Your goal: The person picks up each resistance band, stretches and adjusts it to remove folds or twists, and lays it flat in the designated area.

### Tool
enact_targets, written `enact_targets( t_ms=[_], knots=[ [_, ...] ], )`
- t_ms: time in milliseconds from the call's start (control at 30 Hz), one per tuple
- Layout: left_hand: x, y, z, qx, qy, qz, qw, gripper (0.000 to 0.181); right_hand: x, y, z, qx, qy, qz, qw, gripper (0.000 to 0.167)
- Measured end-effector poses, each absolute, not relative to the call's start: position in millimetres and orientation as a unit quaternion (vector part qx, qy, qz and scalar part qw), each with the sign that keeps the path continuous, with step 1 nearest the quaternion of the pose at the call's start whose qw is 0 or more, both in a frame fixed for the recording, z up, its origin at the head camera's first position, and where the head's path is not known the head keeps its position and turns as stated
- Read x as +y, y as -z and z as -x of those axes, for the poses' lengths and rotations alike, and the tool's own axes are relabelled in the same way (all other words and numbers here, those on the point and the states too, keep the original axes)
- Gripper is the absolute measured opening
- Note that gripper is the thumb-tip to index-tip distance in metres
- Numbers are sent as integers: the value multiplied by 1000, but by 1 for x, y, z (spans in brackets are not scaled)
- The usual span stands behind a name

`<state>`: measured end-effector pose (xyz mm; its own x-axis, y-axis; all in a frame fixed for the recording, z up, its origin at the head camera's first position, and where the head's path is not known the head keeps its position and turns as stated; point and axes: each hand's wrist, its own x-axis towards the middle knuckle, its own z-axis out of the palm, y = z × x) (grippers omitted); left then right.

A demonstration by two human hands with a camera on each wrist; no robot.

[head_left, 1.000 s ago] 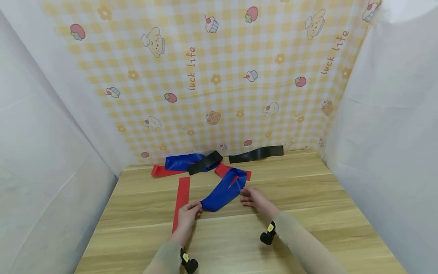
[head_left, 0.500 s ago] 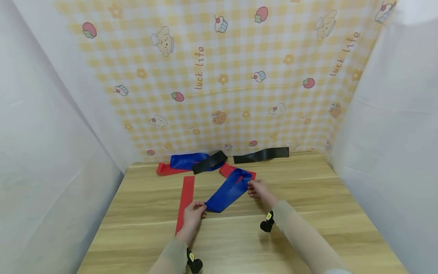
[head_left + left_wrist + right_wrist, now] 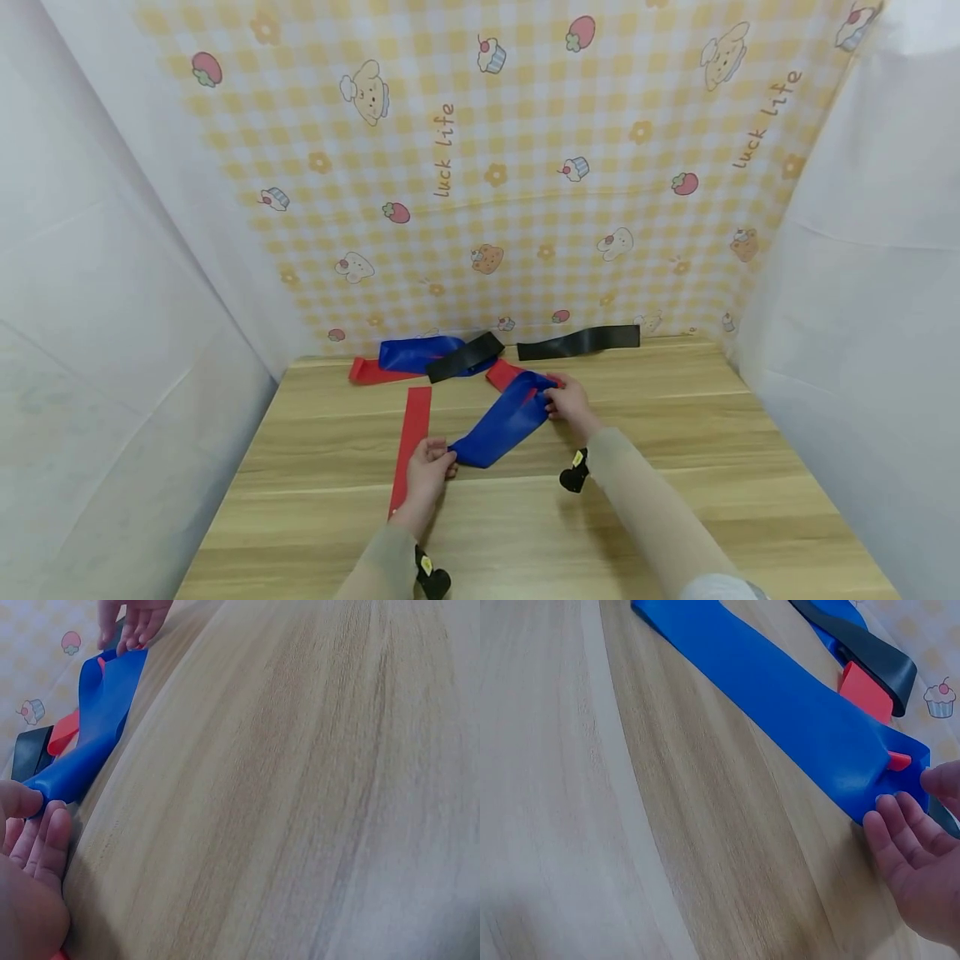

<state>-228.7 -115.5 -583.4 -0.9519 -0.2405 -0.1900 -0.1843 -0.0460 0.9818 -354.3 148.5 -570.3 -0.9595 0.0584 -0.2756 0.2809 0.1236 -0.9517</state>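
A blue elastic band, flat and looped at its far right end, stretches diagonally between my two hands just over the table. My left hand pinches its near left end between thumb and fingers, as the left wrist view shows. At the looped end, my right hand holds the edge, the thumb on the far side and the fingers on the near side. Part of a red band sticks out behind the loop, and some red shows through its opening. Beneath my left wrist runs a straight red strip.
Along the back of the wooden table lie another blue band, a red band partly under it, and a black band across them. A second black band lies farther right. A patterned cloth hangs behind.
My right hand has moved up and away along the blue band's right edge to its looped end. My left hand keeps its pinch. The head view has shifted slightly.
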Motion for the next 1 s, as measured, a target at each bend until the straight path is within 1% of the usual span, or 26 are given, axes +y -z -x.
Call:
enact_targets(
  t_ms=[67,100,233,400,533,733,900,1000],
  knots=[
    [-115,585,230,-696,701,-156,19,29,147,569,355,755,640,-107,90,51],
    [-115,590,232,-697,699,-158,22,28,146,569,355,761,634,-106,92,51],
    [-114,591,233,-696,701,-156,24,21,145,567,355,779,610,-104,102,46],
    [-114,591,234,-694,701,-163,23,18,150,566,356,789,595,-97,118,43],
    [-114,590,235,-697,697,-166,25,16,156,564,357,784,608,-73,103,41],
    [-114,587,236,-678,716,-164,15,15,161,555,356,772,623,-114,51,40],
    [-123,578,242,-671,725,-159,-2,13,171,542,357,761,637,-113,38,39],
    [-129,571,250,-675,720,-163,-3,13,178,535,356,761,640,-103,35,38]
  ],
)
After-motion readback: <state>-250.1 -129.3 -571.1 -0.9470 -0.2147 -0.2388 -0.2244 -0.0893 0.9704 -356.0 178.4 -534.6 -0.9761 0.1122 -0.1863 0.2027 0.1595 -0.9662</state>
